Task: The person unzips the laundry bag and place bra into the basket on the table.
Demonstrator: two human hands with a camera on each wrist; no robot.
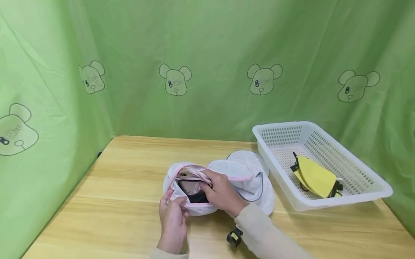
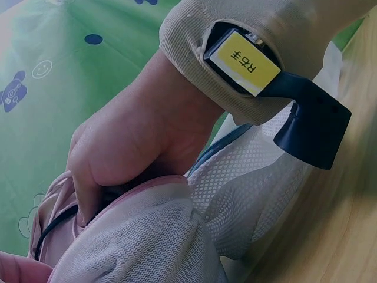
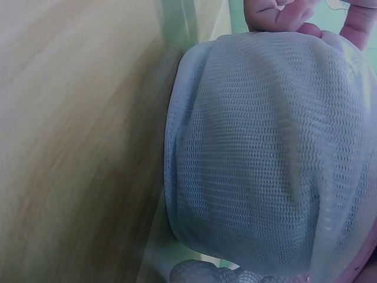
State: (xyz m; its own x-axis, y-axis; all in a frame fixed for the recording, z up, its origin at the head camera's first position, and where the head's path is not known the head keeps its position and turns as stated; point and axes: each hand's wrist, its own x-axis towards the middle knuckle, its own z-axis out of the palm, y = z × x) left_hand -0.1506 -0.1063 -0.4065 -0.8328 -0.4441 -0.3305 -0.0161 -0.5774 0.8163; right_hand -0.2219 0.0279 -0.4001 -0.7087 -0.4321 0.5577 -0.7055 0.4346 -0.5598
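Observation:
A round white mesh laundry bag [image 1: 198, 211] with pink trim lies on the table with its mouth open. Pale pink cloth with black edging [image 1: 192, 186] shows inside it. My left hand [image 1: 173, 224] grips the near left rim, and its fingers [image 3: 283, 15] show above the mesh in the right wrist view. At the right side of the mouth, my right hand [image 1: 222, 190] pinches the pale pink cloth, thumb down inside the opening. In the left wrist view that right hand [image 2: 135, 130] dips behind the pink rim, which hides its fingertips.
A pink-edged mesh flap [image 1: 227, 168] and another white mesh bag [image 1: 265, 199] with grey-blue trim lie right of the opened bag. Beyond them stands a white perforated basket [image 1: 341, 153] holding a yellow cloth item [image 1: 313, 174] with black straps. Green curtains [image 1: 206, 113] surround the wooden table [image 1: 91, 216].

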